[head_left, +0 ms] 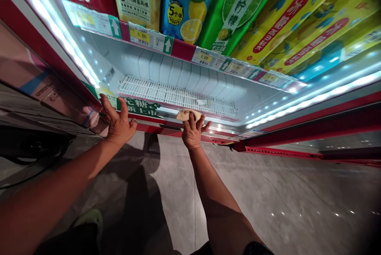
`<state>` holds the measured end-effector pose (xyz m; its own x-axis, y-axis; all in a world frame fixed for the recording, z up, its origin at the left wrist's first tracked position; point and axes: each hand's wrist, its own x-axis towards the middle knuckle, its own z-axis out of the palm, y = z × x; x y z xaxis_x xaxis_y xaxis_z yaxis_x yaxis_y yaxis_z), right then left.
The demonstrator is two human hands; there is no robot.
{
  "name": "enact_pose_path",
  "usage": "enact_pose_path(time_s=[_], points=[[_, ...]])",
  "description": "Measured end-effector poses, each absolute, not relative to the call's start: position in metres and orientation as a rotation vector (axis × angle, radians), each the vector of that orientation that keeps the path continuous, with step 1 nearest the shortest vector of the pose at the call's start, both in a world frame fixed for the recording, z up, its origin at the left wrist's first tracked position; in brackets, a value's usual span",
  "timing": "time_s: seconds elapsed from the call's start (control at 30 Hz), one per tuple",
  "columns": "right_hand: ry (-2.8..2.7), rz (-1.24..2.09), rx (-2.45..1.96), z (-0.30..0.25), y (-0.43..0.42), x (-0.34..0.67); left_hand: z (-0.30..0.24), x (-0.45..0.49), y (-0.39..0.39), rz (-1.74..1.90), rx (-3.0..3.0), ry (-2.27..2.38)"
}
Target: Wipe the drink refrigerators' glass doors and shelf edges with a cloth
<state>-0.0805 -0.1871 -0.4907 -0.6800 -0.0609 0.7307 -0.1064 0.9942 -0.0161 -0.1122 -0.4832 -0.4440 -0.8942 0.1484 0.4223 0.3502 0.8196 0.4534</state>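
Note:
My right hand (192, 134) presses a beige, stained cloth (185, 114) against the lower front sill of a lit drinks fridge. The fingertips lie over the cloth, and part of it is hidden under them. At the sill's left end my left hand (118, 126) has its fingers apart and holds nothing. Its fingertips are at a green and white label strip (139, 107) along the sill, beside the fridge's left edge. Behind both hands lies a white wire rack (166, 90) on the fridge floor, with a small white scrap (202, 102) on it.
Above, a shelf with a price-tag strip (184, 50) carries several drink cartons (187, 13). Bright light strips (56, 25) run up the fridge sides. The red-framed door (285, 144) stands open at right. Pink cartons (47, 76) are stacked at left. Below is grey tiled floor (268, 191).

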Motion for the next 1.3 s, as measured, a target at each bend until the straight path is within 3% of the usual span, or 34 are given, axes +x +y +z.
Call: enact_pose_path(time_s=[0.17, 0.37, 0.53, 0.73, 0.9, 1.1, 1.3], points=[[-2.402, 0.226, 0.015, -0.479, -0.212, -0.084, -0.444, -0.111, -0.480, -0.681, -0.344, -2.620], [-2.348, 0.077, 0.259, -0.483, -0.213, -0.080, -0.444, -0.111, -0.478, -0.707, -0.307, -2.609], [-2.269, 0.197, 0.068, -0.468, -0.230, -0.088, -0.449, -0.111, -0.475, -0.712, -0.315, -2.597], [-2.395, 0.239, 0.286, -0.474, -0.243, -0.088, -0.454, -0.110, -0.474, -0.689, -0.308, -2.558], [-2.273, 0.227, 0.078, -0.468, -0.251, -0.100, -0.456, -0.109, -0.475, -0.691, -0.343, -2.558], [-2.244, 0.056, 0.651, -0.474, -0.248, -0.103, -0.457, -0.108, -0.474, -0.676, -0.347, -2.530], [-2.328, 0.103, 0.581, -0.454, -0.257, -0.115, -0.459, -0.107, -0.478, -0.677, -0.333, -2.539]])
